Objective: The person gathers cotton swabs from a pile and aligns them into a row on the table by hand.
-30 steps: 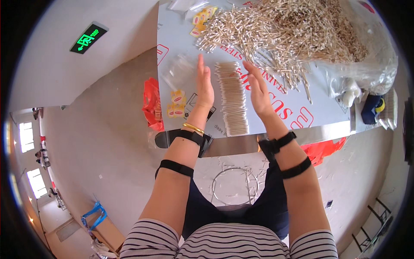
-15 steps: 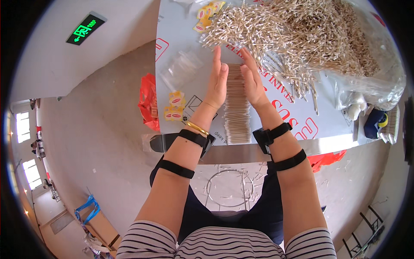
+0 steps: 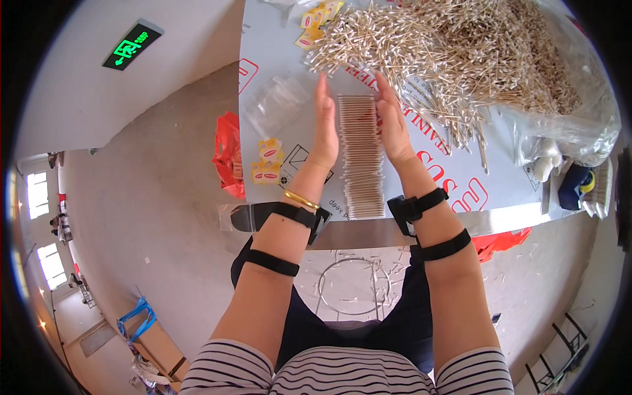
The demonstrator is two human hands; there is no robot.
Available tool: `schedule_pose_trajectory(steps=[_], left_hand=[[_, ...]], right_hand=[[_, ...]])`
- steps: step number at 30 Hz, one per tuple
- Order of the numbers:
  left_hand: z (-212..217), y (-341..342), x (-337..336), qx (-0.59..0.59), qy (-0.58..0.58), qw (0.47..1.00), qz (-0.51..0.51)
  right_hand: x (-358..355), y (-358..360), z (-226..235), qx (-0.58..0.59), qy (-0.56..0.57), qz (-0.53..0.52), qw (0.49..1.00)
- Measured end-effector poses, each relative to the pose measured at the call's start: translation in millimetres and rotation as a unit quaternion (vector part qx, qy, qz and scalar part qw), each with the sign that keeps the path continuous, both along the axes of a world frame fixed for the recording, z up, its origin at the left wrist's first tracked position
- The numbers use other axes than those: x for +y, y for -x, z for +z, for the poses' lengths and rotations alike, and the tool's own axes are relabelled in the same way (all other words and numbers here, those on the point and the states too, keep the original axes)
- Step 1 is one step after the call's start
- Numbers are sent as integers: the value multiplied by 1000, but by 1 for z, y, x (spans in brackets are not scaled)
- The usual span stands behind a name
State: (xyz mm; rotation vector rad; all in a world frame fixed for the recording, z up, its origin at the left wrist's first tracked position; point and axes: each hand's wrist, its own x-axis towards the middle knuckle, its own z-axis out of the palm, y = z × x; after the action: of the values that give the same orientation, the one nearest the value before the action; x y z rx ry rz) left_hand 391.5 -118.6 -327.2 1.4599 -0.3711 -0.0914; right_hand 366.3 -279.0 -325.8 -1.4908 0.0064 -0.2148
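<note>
A neat column of cotton swabs (image 3: 361, 158) lies on the table, the sticks side by side and running crosswise. My left hand (image 3: 325, 125) stands on edge along the column's left side, fingers straight, with a narrow gap to the swab tips. On the other side, my right hand (image 3: 394, 125) is upright too, its palm close to the swab ends; whether it touches them I cannot tell. Neither hand holds anything. Beyond them spreads a large loose heap of cotton swabs (image 3: 454, 59), its near edge reaching down to the right of my right hand.
Clear plastic bags (image 3: 280, 102) and yellow-and-white labels (image 3: 267, 172) lie left of my left hand. A big clear bag (image 3: 579, 135) edges the heap. A tape dispenser (image 3: 576, 187) sits at the right corner. Red plastic (image 3: 228, 155) hangs at the table's left edge.
My hands have moved apart from the column's far end, the left one to the left and the right one slightly right. More of the column's far part shows.
</note>
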Motion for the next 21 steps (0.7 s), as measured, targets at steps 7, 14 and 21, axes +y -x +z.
schedule_pose_trajectory(steps=[7,14,21], left_hand=[[5,24,17,11,23,1000,19],[16,46,7,-25,-7,1000,18],[10,60,1,-46,-57,997,12]], right_hand=[[-7,65,9,31,-21,14,999],[12,94,14,52,0,5,999],[19,62,7,12,25,-11,1000]])
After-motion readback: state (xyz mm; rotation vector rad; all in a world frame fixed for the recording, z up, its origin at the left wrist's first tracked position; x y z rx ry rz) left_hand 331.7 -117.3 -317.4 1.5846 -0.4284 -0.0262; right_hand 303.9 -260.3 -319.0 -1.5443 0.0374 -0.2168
